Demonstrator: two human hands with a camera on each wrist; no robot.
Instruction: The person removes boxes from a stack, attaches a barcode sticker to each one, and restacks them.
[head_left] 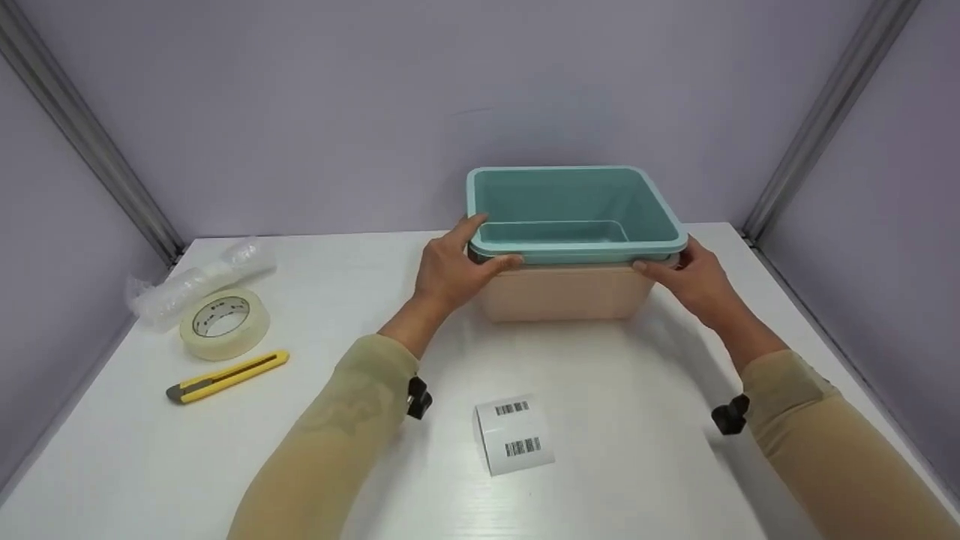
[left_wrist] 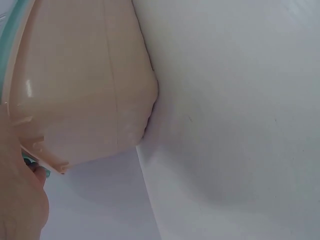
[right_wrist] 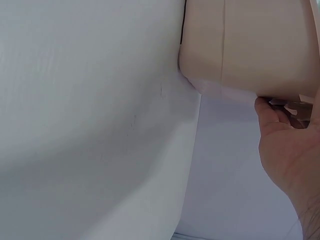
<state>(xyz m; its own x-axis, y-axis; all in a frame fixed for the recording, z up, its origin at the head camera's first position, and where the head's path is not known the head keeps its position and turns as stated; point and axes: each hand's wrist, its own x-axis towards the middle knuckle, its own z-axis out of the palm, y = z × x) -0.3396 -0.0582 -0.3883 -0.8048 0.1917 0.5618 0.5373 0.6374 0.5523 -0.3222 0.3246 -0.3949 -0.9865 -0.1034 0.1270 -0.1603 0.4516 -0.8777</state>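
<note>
A teal plastic bin (head_left: 577, 196) sits nested in the top of a pale pink plastic bin (head_left: 566, 294), near the back of the white table. My left hand (head_left: 450, 266) grips the left front corner at the rims, its thumb along the front and a fingertip over the teal edge. At the right front corner, my right hand (head_left: 697, 283) holds the rims with its thumb in front. Its fingers curl under the side, as the right wrist view shows. In the left wrist view the pink bin (left_wrist: 75, 85) fills the upper left. Inside the teal bin, no contents show.
Between the forearms lies a curled strip of white barcode labels (head_left: 514, 435). To the left are a roll of bubble wrap (head_left: 206, 281), a roll of cream tape (head_left: 225, 341) and a yellow box cutter (head_left: 232, 376). Purple-grey panels wall the table (head_left: 622, 480) behind and at both sides.
</note>
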